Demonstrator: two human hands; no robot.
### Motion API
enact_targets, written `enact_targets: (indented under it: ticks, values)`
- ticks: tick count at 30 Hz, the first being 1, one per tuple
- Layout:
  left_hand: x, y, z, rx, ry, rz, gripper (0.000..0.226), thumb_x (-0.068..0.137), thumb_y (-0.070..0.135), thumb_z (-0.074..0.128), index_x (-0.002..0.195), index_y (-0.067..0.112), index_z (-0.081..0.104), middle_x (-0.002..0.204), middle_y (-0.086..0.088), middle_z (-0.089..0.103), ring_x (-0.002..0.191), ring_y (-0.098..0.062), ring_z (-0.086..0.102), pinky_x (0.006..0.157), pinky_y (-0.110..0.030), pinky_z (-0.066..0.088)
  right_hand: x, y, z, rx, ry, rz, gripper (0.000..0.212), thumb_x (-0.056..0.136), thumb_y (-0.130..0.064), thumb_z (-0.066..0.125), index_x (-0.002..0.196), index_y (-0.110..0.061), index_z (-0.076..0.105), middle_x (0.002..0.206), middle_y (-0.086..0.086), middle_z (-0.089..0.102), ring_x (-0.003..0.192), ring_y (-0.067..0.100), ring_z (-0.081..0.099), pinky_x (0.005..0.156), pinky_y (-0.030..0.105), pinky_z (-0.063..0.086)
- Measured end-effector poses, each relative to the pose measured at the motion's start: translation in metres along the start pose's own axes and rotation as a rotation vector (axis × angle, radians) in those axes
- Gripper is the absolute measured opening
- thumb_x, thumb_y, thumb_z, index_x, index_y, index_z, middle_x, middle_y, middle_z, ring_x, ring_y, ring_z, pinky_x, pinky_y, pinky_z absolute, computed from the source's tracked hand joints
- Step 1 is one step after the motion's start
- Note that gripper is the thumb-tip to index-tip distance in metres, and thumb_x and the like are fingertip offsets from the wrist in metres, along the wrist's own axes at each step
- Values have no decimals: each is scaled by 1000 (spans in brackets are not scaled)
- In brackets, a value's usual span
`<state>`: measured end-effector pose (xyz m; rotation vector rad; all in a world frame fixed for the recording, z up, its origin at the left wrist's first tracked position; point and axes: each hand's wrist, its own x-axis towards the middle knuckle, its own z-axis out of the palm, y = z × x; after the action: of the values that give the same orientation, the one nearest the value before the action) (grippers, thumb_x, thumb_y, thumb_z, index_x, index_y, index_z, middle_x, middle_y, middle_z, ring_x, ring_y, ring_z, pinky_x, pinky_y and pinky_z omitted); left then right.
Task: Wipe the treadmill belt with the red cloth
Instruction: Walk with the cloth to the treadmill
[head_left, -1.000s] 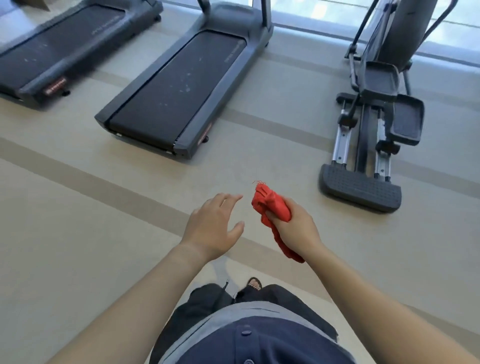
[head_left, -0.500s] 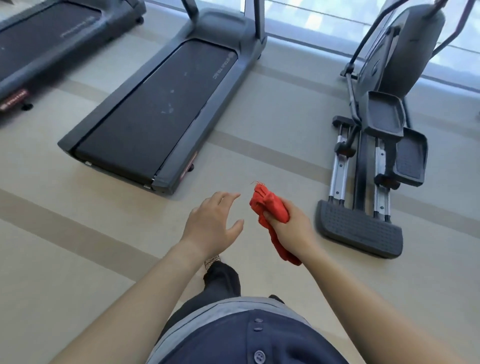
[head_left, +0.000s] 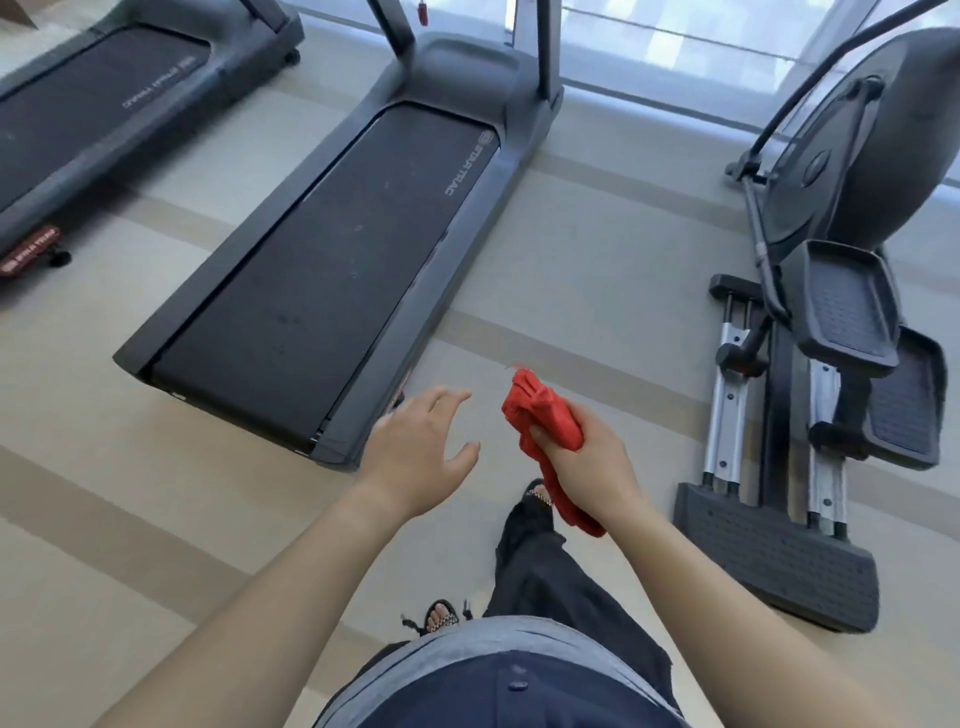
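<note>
A dark treadmill stands on the floor ahead, its black belt (head_left: 322, 270) dotted with pale specks. My right hand (head_left: 592, 462) grips a bunched red cloth (head_left: 540, 415) in the air, to the right of the treadmill's near end; a tail of the cloth hangs below my fist. My left hand (head_left: 421, 452) hovers with relaxed, spread fingers and holds nothing, just off the treadmill's near right corner. Neither hand touches the belt.
A second treadmill (head_left: 98, 119) lies at the far left. An elliptical trainer (head_left: 826, 364) with pedals and a black base stands on the right. My legs and sandalled feet (head_left: 441, 616) are on the beige striped floor between the machines. Windows run along the back.
The view has moved forward: the treadmill and the elliptical trainer are nearer and larger. My hands keep the same pose, and one foot has stepped ahead.
</note>
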<state>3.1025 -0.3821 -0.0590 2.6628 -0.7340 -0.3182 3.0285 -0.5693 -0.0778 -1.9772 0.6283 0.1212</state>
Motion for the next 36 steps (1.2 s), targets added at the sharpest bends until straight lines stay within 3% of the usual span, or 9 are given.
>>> enact_targets:
  ticks: [6, 10, 16, 21, 25, 28, 32, 36]
  values:
    - [135, 5, -12, -20, 27, -49, 54, 88, 44, 49, 139, 26, 37, 140, 8, 42, 124, -15, 43, 98, -34, 37, 133, -35, -34, -10, -58, -75, 28, 82, -43, 57, 107, -55, 53, 84, -24, 69, 78, 1, 67, 82, 43, 52]
    - [235, 29, -24, -49, 45, -74, 53, 88, 42, 50, 138, 27, 37, 140, 8, 41, 125, -15, 41, 98, -33, 35, 221, -57, -84, 0, -60, -96, 22, 84, -39, 60, 101, -52, 56, 81, -21, 70, 67, -3, 64, 75, 40, 55]
    - [367, 63, -34, -81, 41, -63, 53, 89, 41, 50, 138, 26, 37, 140, 8, 42, 124, -15, 42, 99, -34, 36, 338, -76, -152, -75, -8, -46, 33, 82, -48, 59, 114, -44, 55, 89, -11, 71, 82, 19, 67, 81, 45, 53]
    - [460, 69, -37, -78, 9, -38, 54, 89, 41, 50, 139, 26, 37, 141, 8, 41, 125, -14, 41, 99, -33, 34, 424, -87, -184, -84, 18, -7, 32, 78, -53, 57, 110, -50, 54, 87, -20, 69, 87, 12, 66, 85, 45, 51]
    - [551, 69, -37, -82, -1, -15, 54, 89, 40, 50, 139, 25, 37, 142, 7, 40, 127, -16, 41, 102, -35, 34, 504, -98, -202, -53, 9, 7, 23, 86, -42, 58, 104, -55, 54, 80, -24, 69, 71, -1, 66, 81, 43, 53]
    - [625, 73, -43, -91, -12, 25, 54, 89, 39, 50, 139, 26, 37, 142, 7, 41, 127, -15, 40, 102, -36, 34, 564, -112, -222, -74, 27, 20, 23, 85, -44, 55, 107, -49, 55, 80, -21, 70, 61, 2, 63, 81, 45, 53]
    - [719, 87, -57, -52, -55, 115, 53, 89, 40, 49, 139, 27, 35, 141, 8, 41, 124, -15, 43, 101, -36, 37, 635, -131, -255, -77, 92, 37, 24, 85, -47, 55, 109, -51, 53, 81, -25, 69, 68, -3, 64, 83, 45, 51]
    - [788, 96, -65, -32, -68, 132, 53, 89, 41, 48, 139, 27, 35, 140, 8, 41, 124, -14, 43, 99, -35, 37, 699, -143, -282, -97, 125, 49, 33, 84, -45, 56, 112, -59, 47, 85, -23, 68, 80, 8, 65, 84, 43, 50]
